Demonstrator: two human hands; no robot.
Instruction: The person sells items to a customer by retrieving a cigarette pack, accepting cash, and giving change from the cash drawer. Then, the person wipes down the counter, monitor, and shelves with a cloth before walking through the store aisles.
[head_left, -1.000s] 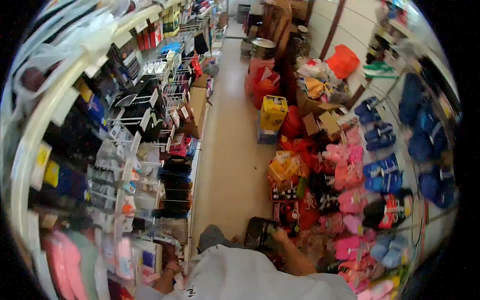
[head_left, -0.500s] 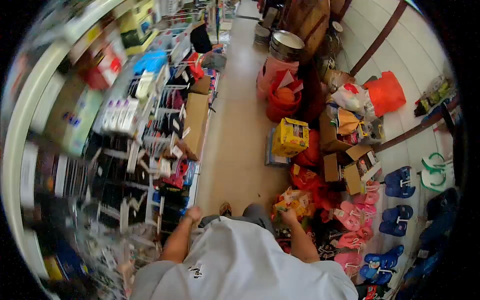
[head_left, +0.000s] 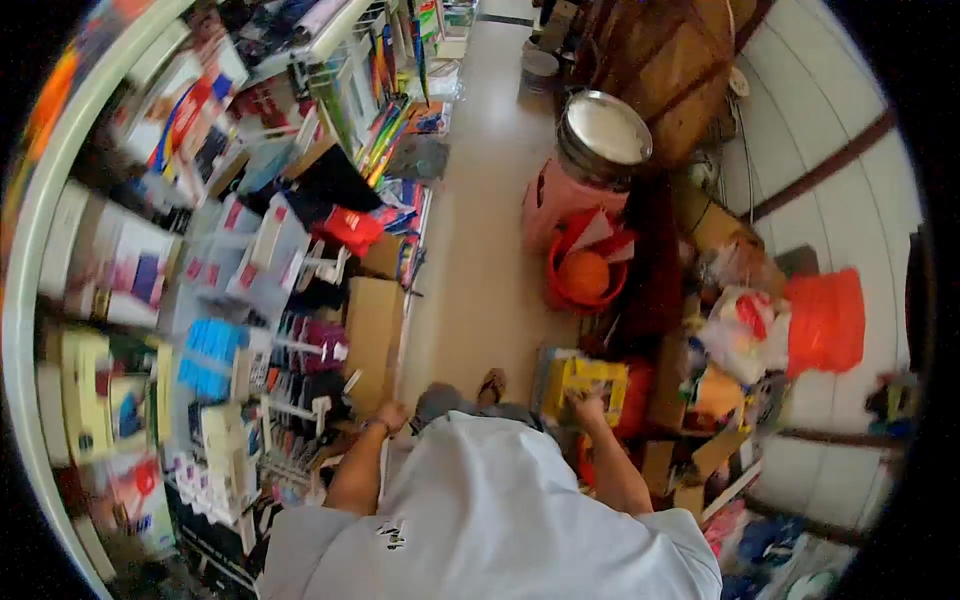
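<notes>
My left hand (head_left: 392, 415) hangs low beside the left shelving, fingers curled in and nothing visible in them. The nearest thing to it is a long brown cardboard box (head_left: 372, 335) at the shelf's foot. On the other side, my right hand (head_left: 588, 406) overlaps the lower part of a yellow box (head_left: 605, 378) in view. Its fingers are blurred, and I cannot tell whether it touches the box. Just beyond stands a red bucket (head_left: 556, 285) with an orange ball (head_left: 583, 276) inside.
A narrow tiled aisle (head_left: 480, 220) runs ahead. Packed shelves with blue packages (head_left: 210, 355) line the left. On the right are a pink container (head_left: 560, 205) topped by metal pans (head_left: 607, 128), open cartons (head_left: 712, 455), a red bag (head_left: 825, 318) and slippers (head_left: 775, 538).
I have moved forward along the aisle. The yellow box and red bucket now appear nearer, and the slippers have slid toward the bottom edge. Both hands stay low at my sides.
</notes>
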